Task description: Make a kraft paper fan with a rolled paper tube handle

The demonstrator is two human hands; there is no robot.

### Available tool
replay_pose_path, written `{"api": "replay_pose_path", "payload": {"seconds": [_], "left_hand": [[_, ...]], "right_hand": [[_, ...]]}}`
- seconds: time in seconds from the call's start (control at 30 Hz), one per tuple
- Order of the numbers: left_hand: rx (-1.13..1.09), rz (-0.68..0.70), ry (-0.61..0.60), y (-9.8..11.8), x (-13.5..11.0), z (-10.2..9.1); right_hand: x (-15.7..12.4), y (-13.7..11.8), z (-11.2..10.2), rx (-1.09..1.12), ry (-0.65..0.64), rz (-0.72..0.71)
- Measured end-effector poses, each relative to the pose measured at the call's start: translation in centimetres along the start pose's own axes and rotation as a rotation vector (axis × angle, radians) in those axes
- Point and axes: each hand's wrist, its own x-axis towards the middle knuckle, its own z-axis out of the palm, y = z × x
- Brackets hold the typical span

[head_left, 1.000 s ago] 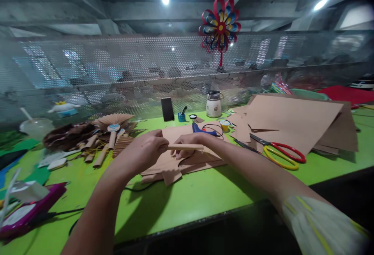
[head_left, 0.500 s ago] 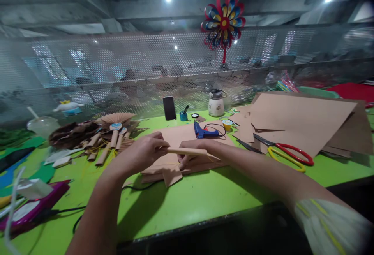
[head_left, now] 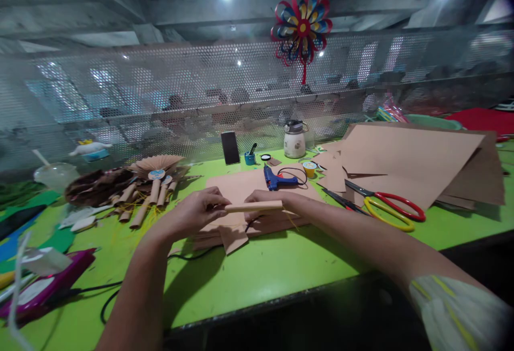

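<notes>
A rolled brown paper tube (head_left: 257, 207) lies level above a stack of brown paper sheets (head_left: 228, 179). My left hand (head_left: 203, 206) is closed on the tube's left end in a pinch. Behind the tube, my right hand (head_left: 257, 196) has its fingers curled in; the tube partly covers them, and what they hold cannot be made out. Thin yellow string (head_left: 292, 219) hangs at the tube's right end. Below the hands, a small brown paper piece (head_left: 233, 239) sticks out over the stack's front edge. A blue glue gun (head_left: 277, 180) rests on the stack.
Red-and-yellow-handled scissors (head_left: 393, 209) and dark-bladed scissors (head_left: 341, 200) lie right, near large paper sheets (head_left: 409, 150). Paper fans (head_left: 156, 166) with tube handles sit left. A purple power strip (head_left: 52, 286) is at front left. A phone (head_left: 230, 148) and a bottle (head_left: 294, 144) stand behind.
My right hand's fingertips have drawn up behind the tube from the small paper piece. My left hand still grips the tube's left end. The view has shifted slightly.
</notes>
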Motion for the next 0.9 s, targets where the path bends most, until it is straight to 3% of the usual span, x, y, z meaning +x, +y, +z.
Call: {"api": "replay_pose_path", "payload": {"seconds": [0.1, 0.17, 0.27, 0.4, 0.5, 0.73, 0.9], "left_hand": [[-0.024, -0.031, 0.016, -0.6, -0.1, 0.4], [-0.037, -0.069, 0.029, -1.1, -0.2, 0.7], [-0.067, -0.139, 0.020, -1.8, -0.5, 1.2], [-0.106, -0.240, -0.019, -2.3, -0.7, 2.0], [-0.109, -0.300, 0.015, -2.1, -0.7, 2.7], [-0.156, -0.318, -0.053, -0.4, -0.3, 3.6], [-0.074, -0.254, 0.002, -0.4, -0.5, 4.3]], "right_hand": [[0.1, 0.7, -0.1, 0.230, -0.042, 0.029], [-0.1, 1.1, 0.1, 0.310, 0.011, 0.034], [-0.6, 1.3, 0.2, 0.273, 0.151, 0.000], [-1.4, 1.1, -0.4, 0.197, 0.160, 0.034], [-2.3, 1.1, -1.0, 0.140, 0.197, 0.065], [-4.2, 1.7, -1.3, 0.031, 0.333, 0.138], [-4.5, 1.7, -0.9, -0.030, 0.373, 0.164]]}}
